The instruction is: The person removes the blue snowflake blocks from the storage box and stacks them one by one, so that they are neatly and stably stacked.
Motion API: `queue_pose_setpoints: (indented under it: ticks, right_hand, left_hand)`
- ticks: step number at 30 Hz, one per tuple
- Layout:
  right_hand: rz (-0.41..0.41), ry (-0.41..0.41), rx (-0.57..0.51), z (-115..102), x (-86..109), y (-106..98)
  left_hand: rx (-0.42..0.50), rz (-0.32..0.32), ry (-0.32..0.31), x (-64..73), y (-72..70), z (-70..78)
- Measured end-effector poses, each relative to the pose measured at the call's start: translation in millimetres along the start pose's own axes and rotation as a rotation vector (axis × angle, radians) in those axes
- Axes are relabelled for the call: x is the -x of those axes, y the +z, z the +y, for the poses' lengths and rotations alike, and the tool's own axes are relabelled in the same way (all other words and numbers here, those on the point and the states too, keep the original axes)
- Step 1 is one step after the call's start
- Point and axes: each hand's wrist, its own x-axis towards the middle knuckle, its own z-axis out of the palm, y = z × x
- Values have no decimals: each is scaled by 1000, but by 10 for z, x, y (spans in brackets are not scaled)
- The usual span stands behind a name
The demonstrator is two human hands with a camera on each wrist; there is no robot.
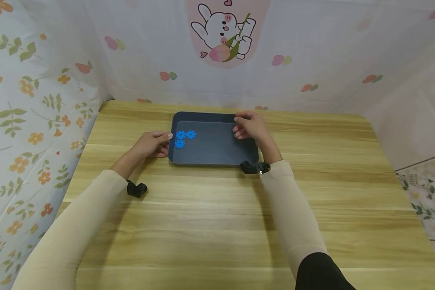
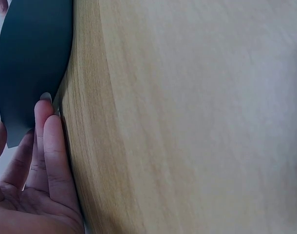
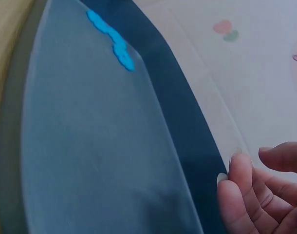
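A dark grey rectangular tray (image 1: 217, 150) lies on the wooden table. Three blue notched discs (image 1: 191, 135) are grouped flat at its left end; in the right wrist view these blue discs (image 3: 111, 36) look run together. At the tray's left edge, my left hand (image 1: 150, 144) holds the rim, thumb on top and fingers against the outer wall. The left wrist view shows those fingers (image 2: 52, 146) beside the tray wall (image 2: 34, 63). My right hand (image 1: 251, 127) hovers over the back right part, fingers loosely bent, nothing between thumb and fingertips. Its fingertips (image 3: 231, 200) are close to the rim; contact is unclear.
The wooden table top (image 1: 210, 217) stretches in front of the tray and to both sides. Behind it hangs a white cloth (image 1: 137, 44) with a rabbit print, and a flowered cloth (image 1: 32, 104) covers the left side. A dark camera (image 1: 251, 167) sits on my right wrist.
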Motion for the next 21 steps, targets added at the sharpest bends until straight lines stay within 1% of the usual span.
queue_pose_setpoints:
  ticks: [7,13,21]
  right_hand:
    - [-49,-2,4,15,-90,243]
    - [-78,-7,8,38,-100,448]
    - [-125,23,-40,83,-148,700]
  left_hand:
    - [-21,12,17,7,21,17]
    - [-25,16,23,13,21,10]
    - [-28,21,34,14,21,-10]
